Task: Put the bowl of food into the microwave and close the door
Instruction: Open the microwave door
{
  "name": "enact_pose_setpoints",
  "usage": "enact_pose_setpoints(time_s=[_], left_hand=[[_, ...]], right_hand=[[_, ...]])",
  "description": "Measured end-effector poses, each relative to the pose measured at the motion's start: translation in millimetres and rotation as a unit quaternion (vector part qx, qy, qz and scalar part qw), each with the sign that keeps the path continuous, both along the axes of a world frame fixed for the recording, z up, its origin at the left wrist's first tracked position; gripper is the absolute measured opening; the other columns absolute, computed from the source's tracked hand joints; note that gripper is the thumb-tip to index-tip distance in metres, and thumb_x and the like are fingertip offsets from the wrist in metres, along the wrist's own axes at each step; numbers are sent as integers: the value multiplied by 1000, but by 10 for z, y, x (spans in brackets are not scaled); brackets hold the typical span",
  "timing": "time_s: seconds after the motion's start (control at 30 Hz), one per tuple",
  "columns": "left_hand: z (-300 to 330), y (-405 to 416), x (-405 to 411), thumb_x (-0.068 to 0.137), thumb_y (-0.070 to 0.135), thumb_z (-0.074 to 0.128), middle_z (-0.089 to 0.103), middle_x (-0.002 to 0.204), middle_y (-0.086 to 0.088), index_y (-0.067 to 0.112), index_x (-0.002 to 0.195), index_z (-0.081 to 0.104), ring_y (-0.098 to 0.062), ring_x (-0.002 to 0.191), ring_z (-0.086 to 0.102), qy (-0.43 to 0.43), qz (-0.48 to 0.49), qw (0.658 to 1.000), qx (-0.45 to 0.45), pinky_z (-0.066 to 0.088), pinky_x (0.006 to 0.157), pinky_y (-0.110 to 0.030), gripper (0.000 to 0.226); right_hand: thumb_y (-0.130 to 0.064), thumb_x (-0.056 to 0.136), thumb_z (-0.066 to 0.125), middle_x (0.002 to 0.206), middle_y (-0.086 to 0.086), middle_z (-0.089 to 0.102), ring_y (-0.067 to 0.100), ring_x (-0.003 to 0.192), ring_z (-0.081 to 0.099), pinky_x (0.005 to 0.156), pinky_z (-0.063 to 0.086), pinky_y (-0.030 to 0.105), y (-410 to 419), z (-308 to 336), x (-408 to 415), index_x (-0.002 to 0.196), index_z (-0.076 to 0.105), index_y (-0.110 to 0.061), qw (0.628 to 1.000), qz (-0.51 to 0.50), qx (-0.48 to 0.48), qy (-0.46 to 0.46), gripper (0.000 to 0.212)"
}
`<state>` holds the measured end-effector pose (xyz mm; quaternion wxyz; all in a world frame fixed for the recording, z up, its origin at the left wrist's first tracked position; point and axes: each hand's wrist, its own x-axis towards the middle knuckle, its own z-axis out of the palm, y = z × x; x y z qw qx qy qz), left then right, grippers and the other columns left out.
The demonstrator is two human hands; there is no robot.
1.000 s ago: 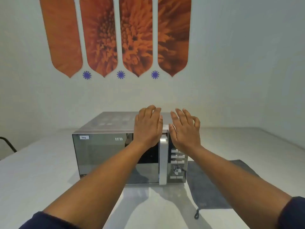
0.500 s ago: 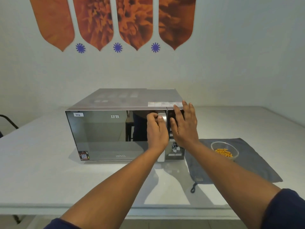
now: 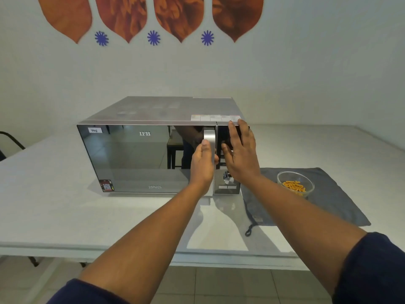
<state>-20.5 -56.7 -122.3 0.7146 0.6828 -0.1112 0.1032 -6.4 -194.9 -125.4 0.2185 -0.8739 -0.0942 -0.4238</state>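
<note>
Head view: a silver, mirror-fronted microwave oven [image 3: 140, 154] stands shut on a white rectangular table [image 3: 54, 207], its dark reflective door [image 3: 131, 159] carrying a small "Veg" label at the 10 o'clock corner and a coloured sticker at the 7 o'clock corner. A person's left hand [image 3: 202, 165] wraps around the vertical brushed-metal door handle [image 3: 209, 139], thumb up along the front of the bar and fingers curled behind it, a closed hold on the handle. The right hand [image 3: 240, 154] lies flat and spread against the black control panel [image 3: 226, 183] just at 3 o'clock of the handle, fingers apart, grasping nothing; its fingertips reach the top edge of the oven and its heel covers part of the round silver dial. Both bare forearms run up from the bottom of the frame, dark blue sleeves [image 3: 372, 270] pushed back at the elbows. The clear glass bowl of orange-yellow food pieces [image 3: 294, 184] sits outside the oven, at 3 o'clock of it, on a grey cloth mat [image 3: 333, 200] spread on the table, near the right forearm but apart from it. Orange petal-shaped wall panels [image 3: 179, 14] with blue star-like marks hang at 12 o'clock.
</note>
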Motion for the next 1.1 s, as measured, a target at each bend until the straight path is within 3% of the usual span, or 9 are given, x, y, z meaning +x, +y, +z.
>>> enact_pose_setpoints(time_s=[0.17,0.3,0.5,0.67,0.83,1.1], left_hand=[[-8,15,-17,99,65,27,59,81,-1,20,110,59,-10,77,59,-1,-11,1000,-7,51,76,-26,56],[23,-23,-63,98,66,25,58,80,2,33,100,57,-6,74,58,11,10,1000,13,48,68,-18,47],[18,-56,-59,99,65,25,57,77,4,30,98,57,-4,69,56,15,31,999,6,49,64,-16,48],[-4,-100,-34,98,65,25,57,76,2,25,99,58,-7,69,56,12,50,999,6,50,67,-23,51],[-34,-126,-28,99,64,27,55,76,1,25,102,58,-9,69,55,9,53,999,-5,53,70,-28,50],[-31,-134,-38,100,61,27,55,80,-2,27,106,57,-10,74,57,9,62,998,-2,54,76,-28,45]], right_hand=[[-34,98,52,168,-7,-4,35,151,11,116,31,51,6,-26,15,159,2,-41,1000,-4,-4,6,79],[-32,96,57,167,-7,0,34,151,14,114,34,49,21,-4,16,159,10,-38,1000,-17,5,11,79],[-28,96,58,166,-7,4,35,150,15,113,38,48,52,18,-12,157,17,-34,1000,-13,14,11,74],[-27,96,59,166,-5,7,35,151,15,112,40,49,52,27,-23,157,20,-31,1000,-12,15,13,72],[-29,96,57,167,-3,8,35,151,15,110,33,39,51,12,-25,157,20,-31,1000,-15,15,12,71],[-31,95,57,166,-5,8,37,150,16,105,45,49,40,-10,-10,157,19,-33,1000,-14,17,10,73]])
